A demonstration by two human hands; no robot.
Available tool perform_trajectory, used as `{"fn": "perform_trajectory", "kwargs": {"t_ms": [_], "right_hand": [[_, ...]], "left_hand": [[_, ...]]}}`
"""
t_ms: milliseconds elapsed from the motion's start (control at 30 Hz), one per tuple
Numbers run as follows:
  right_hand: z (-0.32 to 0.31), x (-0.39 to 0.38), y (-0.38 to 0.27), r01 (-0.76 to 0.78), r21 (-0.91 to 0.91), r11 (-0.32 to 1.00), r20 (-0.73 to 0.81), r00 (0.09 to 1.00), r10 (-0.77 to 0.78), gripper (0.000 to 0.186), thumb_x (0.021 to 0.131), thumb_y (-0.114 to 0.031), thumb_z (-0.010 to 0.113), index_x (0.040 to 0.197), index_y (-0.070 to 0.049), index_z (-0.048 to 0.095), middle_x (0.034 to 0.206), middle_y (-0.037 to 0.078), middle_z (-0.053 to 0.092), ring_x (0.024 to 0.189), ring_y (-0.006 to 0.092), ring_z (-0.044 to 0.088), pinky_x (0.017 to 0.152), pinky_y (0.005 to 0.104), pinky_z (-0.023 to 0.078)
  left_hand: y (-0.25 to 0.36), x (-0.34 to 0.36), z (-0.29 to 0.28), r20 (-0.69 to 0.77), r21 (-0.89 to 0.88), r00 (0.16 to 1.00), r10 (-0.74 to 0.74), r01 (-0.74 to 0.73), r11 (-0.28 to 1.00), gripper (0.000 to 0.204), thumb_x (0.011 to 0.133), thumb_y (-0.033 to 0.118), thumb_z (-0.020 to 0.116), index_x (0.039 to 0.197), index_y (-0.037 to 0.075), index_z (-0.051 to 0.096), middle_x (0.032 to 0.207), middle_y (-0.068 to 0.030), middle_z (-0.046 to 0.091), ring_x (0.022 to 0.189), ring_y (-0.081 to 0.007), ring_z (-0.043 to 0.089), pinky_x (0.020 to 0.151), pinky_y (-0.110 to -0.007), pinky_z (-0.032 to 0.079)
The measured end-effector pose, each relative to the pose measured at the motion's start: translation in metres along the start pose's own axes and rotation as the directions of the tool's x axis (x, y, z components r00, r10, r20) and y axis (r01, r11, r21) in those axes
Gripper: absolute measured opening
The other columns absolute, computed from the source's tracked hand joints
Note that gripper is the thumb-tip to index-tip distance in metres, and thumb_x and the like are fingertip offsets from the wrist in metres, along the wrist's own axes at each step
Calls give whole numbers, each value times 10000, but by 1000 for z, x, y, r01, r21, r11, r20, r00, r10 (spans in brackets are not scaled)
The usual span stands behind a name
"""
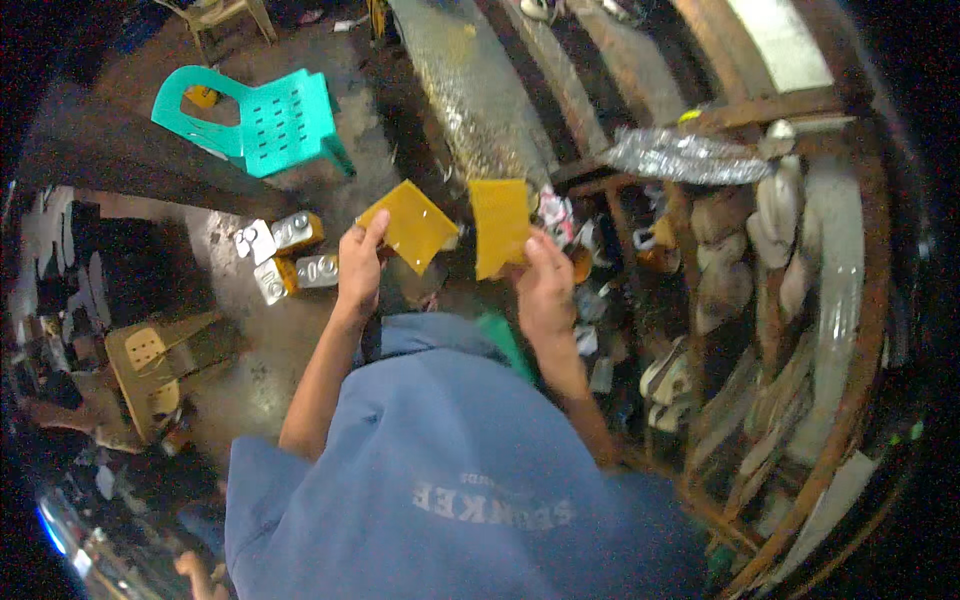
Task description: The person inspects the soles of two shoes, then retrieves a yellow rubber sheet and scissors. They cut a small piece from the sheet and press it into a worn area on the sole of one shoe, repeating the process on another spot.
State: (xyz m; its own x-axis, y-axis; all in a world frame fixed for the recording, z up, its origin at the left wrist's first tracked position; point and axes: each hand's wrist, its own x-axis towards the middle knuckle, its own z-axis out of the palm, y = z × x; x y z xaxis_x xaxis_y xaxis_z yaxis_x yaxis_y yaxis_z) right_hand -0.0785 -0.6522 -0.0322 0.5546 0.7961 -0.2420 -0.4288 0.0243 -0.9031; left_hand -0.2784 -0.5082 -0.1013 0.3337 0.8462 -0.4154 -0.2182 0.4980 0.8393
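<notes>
Yellow four-sided thin sheet, left piece (418, 228): held up in front of the blue shirt (470, 420), one corner pointing away.
Left hand (363, 262): clamped on that piece's near-left edge, thumb on its face; a light pinch should avoid creasing it.
Yellow narrow sheet with an uneven lower edge, right piece (502, 225): upright beside the first, just apart.
Right hand (547, 278): clamped on its lower right corner; thumb placement cannot be told. Gripping nearer mid-edge would probably steady it.
Gap: squaring both facing edges would likely help in comparing outlines.
Grey speckled bench (490, 110): beyond the pieces; neither visibly rests on its near edge.
</notes>
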Motion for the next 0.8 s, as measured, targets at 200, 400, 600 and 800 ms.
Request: {"fn": "perform_trajectory", "kwargs": {"t_ms": [200,400,600,800], "right_hand": [[16,13,-11,-122,-28,992,143,982,125,261,975,-193,558,1145,-19,653,1008,50,677,956,157,645,855,309,521],[32,22,-2,93,-588,804,209,977,40,218,1020,-162,555,1091,8,671,968,48,677,921,178,651,840,308,501],[57,38,-1,86,-465,881,225,974,23,219,1048,-152,585,1172,0,683,1047,28,714,954,104,652,866,263,524],[96,77,-8,-93,-441,892,157,971,179,351,1067,-226,569,1299,26,647,1133,82,713,951,136,685,752,304,587]], "left_hand": [[24,-13,11,68,152,997,19,-30,988,472,980,423,701,1250,36,691,937,-23,693,752,-135,686,593,-272,514],[33,-24,14,305,28,950,62,-74,997,445,1078,399,546,1334,45,629,1152,-17,691,979,-110,647,818,-296,566],[33,-11,0,296,-242,955,29,46,969,456,1070,422,557,1328,52,622,1161,-19,692,989,-113,650,871,-304,535],[64,52,-6,240,168,968,71,-114,979,368,968,226,742,1268,30,660,1092,-30,722,1002,-107,668,873,-311,558]]}}
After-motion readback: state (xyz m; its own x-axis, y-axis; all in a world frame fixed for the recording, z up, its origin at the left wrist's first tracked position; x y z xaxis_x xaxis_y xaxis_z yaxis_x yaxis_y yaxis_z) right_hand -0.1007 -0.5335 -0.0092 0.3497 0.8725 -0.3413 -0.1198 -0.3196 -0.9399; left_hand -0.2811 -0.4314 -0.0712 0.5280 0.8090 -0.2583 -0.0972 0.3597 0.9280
